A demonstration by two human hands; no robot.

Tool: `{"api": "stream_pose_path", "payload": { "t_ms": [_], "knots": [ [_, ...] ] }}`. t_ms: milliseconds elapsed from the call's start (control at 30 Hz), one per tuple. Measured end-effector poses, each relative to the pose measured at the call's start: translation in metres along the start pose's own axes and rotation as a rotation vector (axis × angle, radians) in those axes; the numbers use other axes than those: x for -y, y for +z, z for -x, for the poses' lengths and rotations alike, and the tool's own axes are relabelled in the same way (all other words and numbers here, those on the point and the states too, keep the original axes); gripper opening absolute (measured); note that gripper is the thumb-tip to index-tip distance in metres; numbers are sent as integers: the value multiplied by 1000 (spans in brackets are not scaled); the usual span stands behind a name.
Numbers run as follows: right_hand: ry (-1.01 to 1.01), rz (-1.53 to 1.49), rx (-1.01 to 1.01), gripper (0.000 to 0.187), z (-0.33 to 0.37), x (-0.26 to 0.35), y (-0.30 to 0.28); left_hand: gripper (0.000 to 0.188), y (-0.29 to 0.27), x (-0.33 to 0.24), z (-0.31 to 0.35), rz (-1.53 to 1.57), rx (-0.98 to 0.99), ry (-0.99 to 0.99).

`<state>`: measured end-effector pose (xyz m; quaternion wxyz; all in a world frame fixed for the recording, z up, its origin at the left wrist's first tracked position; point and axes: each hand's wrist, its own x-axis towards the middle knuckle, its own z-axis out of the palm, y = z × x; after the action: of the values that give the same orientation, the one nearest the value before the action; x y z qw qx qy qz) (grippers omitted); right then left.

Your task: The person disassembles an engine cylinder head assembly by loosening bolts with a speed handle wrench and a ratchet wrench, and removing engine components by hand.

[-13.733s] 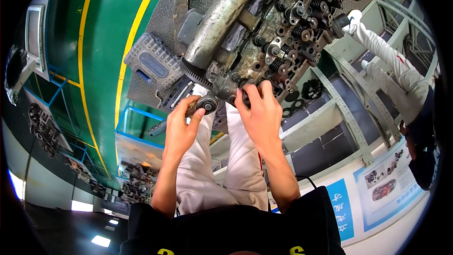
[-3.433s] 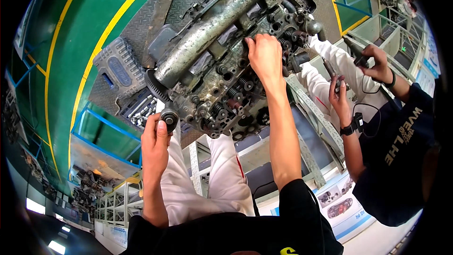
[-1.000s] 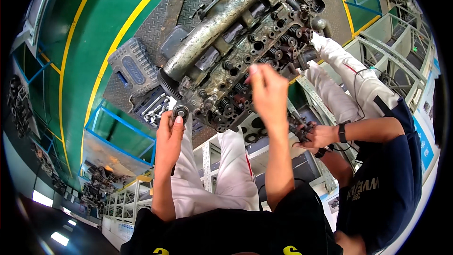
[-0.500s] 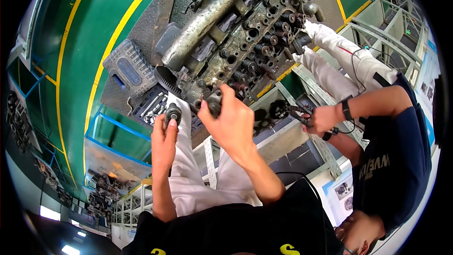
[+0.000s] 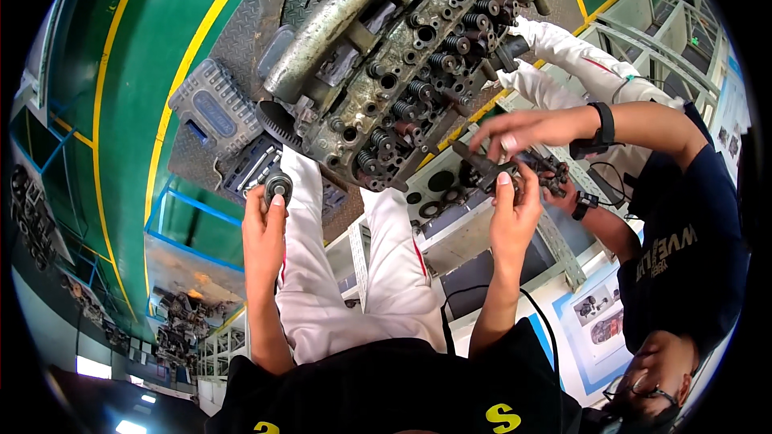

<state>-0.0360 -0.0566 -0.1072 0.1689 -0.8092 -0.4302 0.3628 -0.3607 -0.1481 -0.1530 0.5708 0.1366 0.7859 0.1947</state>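
Observation:
My left hand point(image 5: 264, 221) is closed round a dark, round metal part point(image 5: 278, 185) with a bright centre, above the toolbox by my left leg. Off to the right, my right hand point(image 5: 515, 213) has its thumb and fingers closed on a dark, elongated metal part point(image 5: 480, 164). A co-worker's hand point(image 5: 535, 133) reaches over that part from the right, its fingers slightly blurred; whether it touches the part I cannot tell. Several small dark metal parts point(image 5: 555, 177) are at the co-worker's other hand. Ahead lies an engine cylinder head point(image 5: 406, 72) with exposed valve springs.
A silver pipe point(image 5: 334, 28) runs along the engine's left side. Left of it are a closed grey case point(image 5: 213, 108) and an open socket set point(image 5: 261, 165). A shelf point(image 5: 458, 225) holding round parts stands below right. The co-worker point(image 5: 683, 233) is close on my right.
My right hand has moved from over the engine to the right with the dark part, beside the co-worker's hands. The co-worker's hand has reached across. My left hand has shifted slightly left.

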Motion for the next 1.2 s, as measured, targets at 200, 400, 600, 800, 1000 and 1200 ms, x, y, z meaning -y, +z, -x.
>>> {"api": "stream_pose_path", "payload": {
  "t_ms": [200,400,600,800,1000,1200],
  "knots": [
    [37,-113,-89,25,1,-5,5,27,11,-4,4,-29,42,3],
    [64,-191,-250,42,-10,9,-18,28,28,-11,6,19,79,-22],
    [237,-86,45,15,17,-35,-21,22,44,-38,28,40,146,15],
    [-133,-307,175,14,21,-62,-11,20,144,-85,50,119,402,99],
    [160,-476,129,12,-66,-196,31,31,276,-79,48,48,521,48],
    [80,-8,182,30,-298,-370,76,33,416,-10,-5,-71,492,70]
  ]
}}
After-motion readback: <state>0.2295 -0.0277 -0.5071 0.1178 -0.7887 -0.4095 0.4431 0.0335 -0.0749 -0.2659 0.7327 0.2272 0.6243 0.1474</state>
